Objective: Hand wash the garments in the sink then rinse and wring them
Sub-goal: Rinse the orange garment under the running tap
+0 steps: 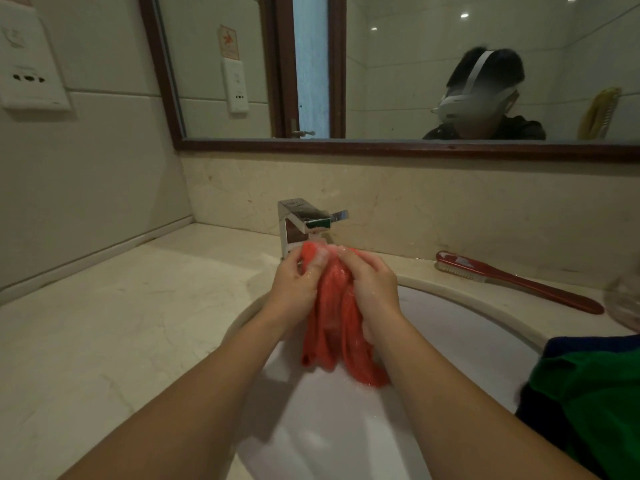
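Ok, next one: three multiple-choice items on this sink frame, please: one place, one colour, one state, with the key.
1. Where does the brush lie?
A. on the floor
B. on the counter, right of the faucet
C. held in a hand

2. The garment under the faucet is:
A. red
B. white
C. yellow

3. The garment is:
A. lying loose
B. gripped by the left hand and the right hand
C. gripped by one hand only

Key:
1 B, the brush rests on the counter.
2 A, the cloth is red.
3 B, fingers of both hands curl round it.
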`<action>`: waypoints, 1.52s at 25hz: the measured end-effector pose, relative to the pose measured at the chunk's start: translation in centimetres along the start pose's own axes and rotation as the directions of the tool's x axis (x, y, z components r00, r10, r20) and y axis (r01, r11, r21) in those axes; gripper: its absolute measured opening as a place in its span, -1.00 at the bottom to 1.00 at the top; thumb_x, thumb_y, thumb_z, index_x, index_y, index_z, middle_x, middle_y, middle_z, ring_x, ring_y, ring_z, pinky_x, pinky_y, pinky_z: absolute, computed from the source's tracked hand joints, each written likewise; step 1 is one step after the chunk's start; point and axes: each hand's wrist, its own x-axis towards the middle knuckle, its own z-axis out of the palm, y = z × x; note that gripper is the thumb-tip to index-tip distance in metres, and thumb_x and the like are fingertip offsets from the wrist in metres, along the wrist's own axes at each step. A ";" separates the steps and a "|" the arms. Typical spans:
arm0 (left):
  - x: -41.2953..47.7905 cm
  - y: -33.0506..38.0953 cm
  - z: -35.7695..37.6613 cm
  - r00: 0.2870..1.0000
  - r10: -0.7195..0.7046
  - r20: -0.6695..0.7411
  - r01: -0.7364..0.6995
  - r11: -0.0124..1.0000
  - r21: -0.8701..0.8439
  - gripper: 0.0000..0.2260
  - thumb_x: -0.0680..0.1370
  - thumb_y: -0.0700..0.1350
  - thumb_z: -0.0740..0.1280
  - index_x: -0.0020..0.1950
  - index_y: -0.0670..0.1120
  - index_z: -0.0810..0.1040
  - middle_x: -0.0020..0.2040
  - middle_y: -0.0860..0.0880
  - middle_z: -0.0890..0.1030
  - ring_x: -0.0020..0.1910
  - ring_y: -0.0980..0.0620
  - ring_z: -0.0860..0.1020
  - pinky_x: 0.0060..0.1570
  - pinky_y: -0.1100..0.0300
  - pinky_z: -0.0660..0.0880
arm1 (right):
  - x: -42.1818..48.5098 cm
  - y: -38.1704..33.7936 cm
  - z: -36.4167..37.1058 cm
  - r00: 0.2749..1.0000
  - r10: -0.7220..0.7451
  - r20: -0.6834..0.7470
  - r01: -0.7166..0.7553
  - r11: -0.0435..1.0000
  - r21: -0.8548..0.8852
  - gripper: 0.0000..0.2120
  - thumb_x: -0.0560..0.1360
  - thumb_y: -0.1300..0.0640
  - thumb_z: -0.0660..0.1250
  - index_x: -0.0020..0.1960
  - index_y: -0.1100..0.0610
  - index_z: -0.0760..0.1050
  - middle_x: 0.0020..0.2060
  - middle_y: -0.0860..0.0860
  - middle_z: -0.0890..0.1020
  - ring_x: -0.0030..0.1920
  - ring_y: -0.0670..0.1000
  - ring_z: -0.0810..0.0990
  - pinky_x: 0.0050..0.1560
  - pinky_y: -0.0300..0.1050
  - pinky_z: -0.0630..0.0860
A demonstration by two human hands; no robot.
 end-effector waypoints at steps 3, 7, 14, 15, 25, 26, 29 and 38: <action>0.4 -0.5 -0.5 0.998 0.022 -0.060 -0.022 1.000 0.007 -0.84 0.63 -0.08 0.38 0.18 -0.09 0.61 0.00 -0.03 0.70 -0.04 0.07 0.66 -0.05 0.17 0.59 | -0.5 0.8 0.3 0.993 -0.070 0.099 0.084 0.987 -0.138 -0.74 0.47 0.14 0.56 0.15 0.09 0.67 -0.05 0.08 0.75 -0.02 0.09 0.73 0.01 -0.08 0.69; 1.0 -0.4 -1.9 0.973 0.191 -0.129 -0.152 0.952 0.267 -0.82 0.61 0.03 0.38 0.15 -0.02 0.62 -0.05 0.07 0.68 -0.07 0.11 0.63 -0.01 0.13 0.56 | -0.7 -0.1 0.6 0.983 -0.179 0.037 0.182 0.973 -0.140 -0.84 0.53 0.18 0.52 0.11 0.13 0.67 -0.11 0.01 0.73 -0.17 -0.09 0.68 -0.19 -0.29 0.61; 2.0 -1.0 -2.7 0.960 0.150 -0.236 -0.089 0.964 0.250 -0.79 0.67 0.05 0.29 0.13 -0.07 0.58 -0.03 0.01 0.68 -0.03 0.03 0.66 0.00 0.06 0.59 | 0.6 -0.6 -0.2 0.944 -0.273 -0.186 0.253 0.959 -0.125 -0.86 0.51 0.20 0.53 -0.01 -0.02 0.67 -0.10 -0.05 0.72 -0.04 -0.02 0.69 0.14 -0.01 0.65; 1.9 -1.1 -2.4 0.965 0.124 -0.232 -0.076 0.976 0.206 -0.80 0.66 0.04 0.31 0.14 -0.08 0.58 -0.02 -0.02 0.69 -0.02 0.01 0.67 0.01 0.04 0.60 | 0.6 -0.7 -0.3 0.939 -0.268 -0.213 0.251 0.962 -0.104 -0.86 0.51 0.20 0.53 -0.01 -0.02 0.67 -0.09 -0.05 0.71 -0.02 -0.01 0.69 0.17 0.01 0.64; 0.9 -0.6 -0.6 0.958 -0.245 -0.150 0.243 0.969 -0.032 -0.61 0.58 0.22 0.37 0.21 -0.05 0.60 0.10 -0.09 0.71 0.06 -0.02 0.68 0.09 0.02 0.62 | -0.7 -0.5 1.6 0.980 -0.191 -0.064 0.194 0.980 0.051 -0.84 0.51 0.30 0.51 0.07 0.16 0.67 0.00 0.18 0.73 0.00 0.09 0.70 0.17 0.07 0.65; 0.7 -0.4 -0.6 0.949 -0.294 -0.111 0.284 0.953 -0.102 -0.60 0.57 0.21 0.39 0.18 -0.09 0.62 0.05 -0.11 0.72 0.01 -0.04 0.70 0.00 0.05 0.63 | -0.5 -0.5 1.5 0.978 -0.198 -0.073 0.201 0.978 0.047 -0.84 0.51 0.28 0.51 0.07 0.15 0.67 0.00 0.16 0.73 0.01 0.09 0.70 0.19 0.08 0.65; -0.1 0.4 -0.7 0.964 -0.264 -0.005 0.263 0.961 -0.088 -0.45 0.42 0.26 0.48 0.21 -0.11 0.59 0.04 -0.08 0.72 -0.04 0.05 0.70 -0.12 0.18 0.59 | -0.4 -0.2 1.3 0.974 -0.184 -0.131 0.189 0.982 0.028 -0.78 0.46 0.12 0.57 0.07 -0.01 0.63 0.05 0.09 0.70 0.08 0.09 0.69 0.23 0.14 0.62; -0.5 0.8 -1.8 0.984 0.148 -0.100 -0.122 0.966 0.229 -0.56 0.45 -0.34 0.52 0.24 -0.07 0.49 0.08 0.03 0.61 -0.06 0.28 0.59 -0.04 0.40 0.49 | -1.6 -0.1 2.6 0.988 -0.092 0.127 0.106 0.988 -0.115 -0.77 0.64 0.18 0.32 0.20 0.07 0.29 0.00 0.07 0.55 -0.10 -0.02 0.58 -0.12 -0.15 0.57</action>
